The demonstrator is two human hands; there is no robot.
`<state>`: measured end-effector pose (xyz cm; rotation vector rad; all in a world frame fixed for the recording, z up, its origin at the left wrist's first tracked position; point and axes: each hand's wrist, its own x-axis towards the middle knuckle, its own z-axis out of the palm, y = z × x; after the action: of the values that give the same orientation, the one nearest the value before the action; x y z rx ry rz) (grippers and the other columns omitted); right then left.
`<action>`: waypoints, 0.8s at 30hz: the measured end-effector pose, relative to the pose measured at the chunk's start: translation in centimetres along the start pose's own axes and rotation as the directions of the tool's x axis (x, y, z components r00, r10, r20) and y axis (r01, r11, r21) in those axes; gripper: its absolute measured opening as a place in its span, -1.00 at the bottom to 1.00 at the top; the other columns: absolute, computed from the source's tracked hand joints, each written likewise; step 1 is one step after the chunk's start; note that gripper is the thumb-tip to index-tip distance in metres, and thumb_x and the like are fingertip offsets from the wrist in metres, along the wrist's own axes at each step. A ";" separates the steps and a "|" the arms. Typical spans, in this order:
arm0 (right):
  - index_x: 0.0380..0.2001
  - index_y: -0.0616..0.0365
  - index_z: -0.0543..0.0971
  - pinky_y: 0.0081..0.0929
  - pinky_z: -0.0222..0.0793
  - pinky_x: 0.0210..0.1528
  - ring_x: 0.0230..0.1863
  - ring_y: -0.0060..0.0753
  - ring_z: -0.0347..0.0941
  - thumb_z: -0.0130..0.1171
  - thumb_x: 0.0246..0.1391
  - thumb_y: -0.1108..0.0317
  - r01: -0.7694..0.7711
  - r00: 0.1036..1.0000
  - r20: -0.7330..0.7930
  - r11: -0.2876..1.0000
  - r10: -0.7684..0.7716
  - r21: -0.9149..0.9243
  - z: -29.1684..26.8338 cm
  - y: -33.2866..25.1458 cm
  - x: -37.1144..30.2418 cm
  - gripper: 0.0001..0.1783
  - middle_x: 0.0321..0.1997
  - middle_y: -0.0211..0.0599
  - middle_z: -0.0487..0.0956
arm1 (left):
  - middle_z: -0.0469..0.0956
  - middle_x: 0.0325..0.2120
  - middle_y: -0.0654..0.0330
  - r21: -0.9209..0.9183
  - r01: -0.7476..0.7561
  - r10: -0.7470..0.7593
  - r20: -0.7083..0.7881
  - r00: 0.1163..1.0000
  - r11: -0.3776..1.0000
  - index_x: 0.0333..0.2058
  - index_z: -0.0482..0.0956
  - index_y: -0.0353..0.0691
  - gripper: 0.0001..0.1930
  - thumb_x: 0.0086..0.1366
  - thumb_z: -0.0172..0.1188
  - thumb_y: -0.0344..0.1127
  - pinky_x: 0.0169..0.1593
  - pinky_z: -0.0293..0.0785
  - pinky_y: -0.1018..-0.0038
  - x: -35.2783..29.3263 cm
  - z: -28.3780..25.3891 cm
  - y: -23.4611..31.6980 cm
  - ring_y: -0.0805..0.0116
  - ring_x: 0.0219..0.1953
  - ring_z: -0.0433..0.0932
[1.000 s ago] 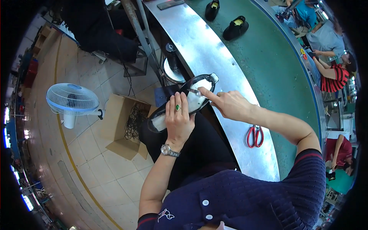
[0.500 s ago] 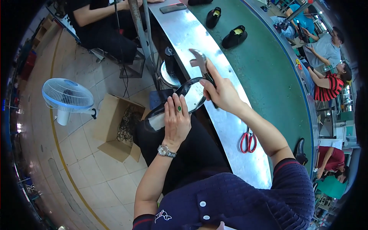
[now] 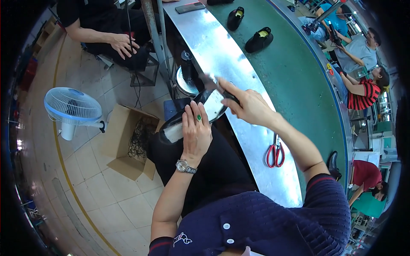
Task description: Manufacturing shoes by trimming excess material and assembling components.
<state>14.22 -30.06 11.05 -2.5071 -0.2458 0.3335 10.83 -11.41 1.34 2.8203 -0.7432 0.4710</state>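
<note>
Right in close, we've got the shoe (image 3: 212, 105) propped on the dark lap (image 3: 222, 160), pale underside up, black rim around it, its ends at two and eight o'clock. Our left hand (image 3: 197, 130) is holding it, fingers straight and together across the middle; the thumb we can't make out. Our right hand (image 3: 251, 106) is wrapped round a hammer (image 3: 212, 85), the blurred head out at ten o'clock, by the shoe's two-o'clock end; touching or just clear, we can't say. We'd call this shoe light, firm along the bottom, softer at the rim and perhaps slick where it shines, hardly fragile. Best hold, we reckon: palm across the middle, fingers clear of that hammer head. The hammer looks head-heavy, so we'd grip well back. Farther out, red-handled scissors (image 3: 276, 147) lie on the metal counter (image 3: 256, 141), five o'clock from the right hand, and a cardboard box (image 3: 116, 128) sits at nine from the left. Beyond, around twelve from the right hand, two black shoes (image 3: 259, 41) stand on the green surface (image 3: 294, 85).
</note>
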 end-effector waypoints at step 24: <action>0.34 -0.04 0.08 -0.03 0.39 -0.28 -0.37 0.11 0.55 0.04 0.20 0.22 -0.050 0.988 0.137 0.979 0.078 -0.195 1.5 -0.9 -2.2 -0.32 -0.46 0.04 0.57 | 0.44 0.00 -0.02 -0.357 0.210 -0.136 0.222 0.966 0.910 0.04 0.46 -0.28 -0.46 0.08 0.35 -0.24 0.01 0.44 0.21 3.0 -4.0 -1.5 -0.04 -0.03 0.47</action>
<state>11.57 -29.10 10.80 -2.6879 -0.2660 0.5416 13.07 -10.44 5.93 2.5521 -0.5368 0.0167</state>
